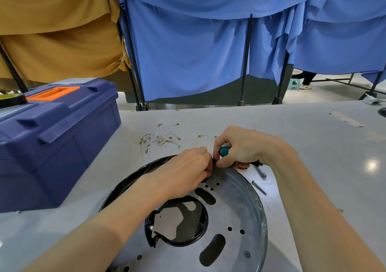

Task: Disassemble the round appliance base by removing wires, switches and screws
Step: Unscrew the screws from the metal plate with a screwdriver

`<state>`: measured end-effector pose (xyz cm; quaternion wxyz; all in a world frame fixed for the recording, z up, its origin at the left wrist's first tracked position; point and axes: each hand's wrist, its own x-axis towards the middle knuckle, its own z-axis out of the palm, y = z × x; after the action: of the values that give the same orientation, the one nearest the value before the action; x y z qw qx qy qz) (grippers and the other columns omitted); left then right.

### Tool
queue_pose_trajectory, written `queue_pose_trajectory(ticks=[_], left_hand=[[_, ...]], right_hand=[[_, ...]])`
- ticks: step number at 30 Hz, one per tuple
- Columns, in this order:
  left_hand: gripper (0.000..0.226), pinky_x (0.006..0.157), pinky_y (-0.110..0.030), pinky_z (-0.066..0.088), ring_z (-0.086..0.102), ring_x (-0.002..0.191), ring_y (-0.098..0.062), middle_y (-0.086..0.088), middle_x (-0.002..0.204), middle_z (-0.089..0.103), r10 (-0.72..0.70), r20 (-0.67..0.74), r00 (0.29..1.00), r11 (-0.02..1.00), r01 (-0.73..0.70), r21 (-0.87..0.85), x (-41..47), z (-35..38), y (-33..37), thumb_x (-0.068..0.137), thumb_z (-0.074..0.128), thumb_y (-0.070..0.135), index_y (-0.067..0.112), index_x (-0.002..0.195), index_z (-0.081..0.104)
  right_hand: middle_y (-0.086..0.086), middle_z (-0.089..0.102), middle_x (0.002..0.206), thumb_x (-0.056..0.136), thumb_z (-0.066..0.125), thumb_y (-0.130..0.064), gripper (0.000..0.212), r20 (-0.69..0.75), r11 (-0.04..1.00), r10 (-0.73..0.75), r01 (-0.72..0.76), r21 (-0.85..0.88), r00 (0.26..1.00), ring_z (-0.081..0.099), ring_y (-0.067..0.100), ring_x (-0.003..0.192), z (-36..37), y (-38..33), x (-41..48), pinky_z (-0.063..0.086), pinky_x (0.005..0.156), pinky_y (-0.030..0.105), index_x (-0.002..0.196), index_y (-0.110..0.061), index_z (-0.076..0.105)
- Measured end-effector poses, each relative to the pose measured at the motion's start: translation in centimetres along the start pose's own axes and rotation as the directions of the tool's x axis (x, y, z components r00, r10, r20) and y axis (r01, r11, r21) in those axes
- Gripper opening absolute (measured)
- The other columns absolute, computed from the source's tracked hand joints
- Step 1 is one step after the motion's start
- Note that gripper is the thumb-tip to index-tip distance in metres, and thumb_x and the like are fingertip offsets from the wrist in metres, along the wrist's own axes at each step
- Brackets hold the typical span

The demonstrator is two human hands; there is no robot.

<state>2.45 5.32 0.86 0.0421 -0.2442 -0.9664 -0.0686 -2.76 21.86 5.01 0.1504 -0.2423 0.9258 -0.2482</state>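
The round appliance base, a grey metal disc with slots, small holes and a black ring round its middle opening, lies on the white table near me. My left hand reaches over its far rim with fingers curled, pinching a small dark part there. My right hand grips a teal-handled screwdriver and its thumb and fingertips meet the left hand's at the same spot on the rim. One screw sits in the disc near its front right edge.
Several loose white wires with metal terminals lie on the table beyond the base. Two metal bits lie right of the rim. A big blue toolbox stands at the left. Blue and tan cloths hang behind the table.
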Motion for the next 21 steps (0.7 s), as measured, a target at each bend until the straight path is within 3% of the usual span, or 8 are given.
queue_pose_trajectory(ticks=[8,16,21], left_hand=[[0.016,0.089,-0.035,0.039,0.047,0.102,-0.022,-0.006,0.111,0.049,-0.009,0.014,1.0,0.998,0.008,0.064,-0.18,-0.28,0.57,0.1,0.044,0.013,0.009,0.111,0.054],[0.015,0.089,-0.032,0.038,0.046,0.101,-0.019,-0.005,0.112,0.047,0.032,-0.002,0.999,0.991,-0.031,0.133,0.02,0.08,0.48,0.099,0.046,0.008,0.01,0.113,0.052],[0.018,0.079,-0.025,0.032,0.035,0.087,-0.013,-0.004,0.109,0.044,0.091,-0.017,0.996,0.972,-0.085,0.219,0.04,0.39,0.61,0.097,0.045,0.002,0.011,0.112,0.049]], right_hand=[[0.022,0.071,0.091,0.081,0.077,-0.018,0.009,0.011,1.0,0.012,-0.012,0.008,1.0,0.053,0.024,0.064,-0.02,0.0,-0.05,0.048,0.062,0.035,0.079,-0.021,0.069],[0.021,0.071,0.096,0.082,0.076,-0.02,0.006,0.021,1.0,0.008,-0.008,-0.015,1.0,0.056,0.024,0.07,0.01,0.17,0.11,0.056,0.075,0.044,0.085,-0.019,0.071],[0.024,0.07,0.096,0.081,0.076,-0.016,0.006,0.026,1.0,0.017,-0.017,-0.004,1.0,0.054,0.028,0.071,0.17,0.34,0.24,0.055,0.075,0.048,0.084,-0.018,0.071]])
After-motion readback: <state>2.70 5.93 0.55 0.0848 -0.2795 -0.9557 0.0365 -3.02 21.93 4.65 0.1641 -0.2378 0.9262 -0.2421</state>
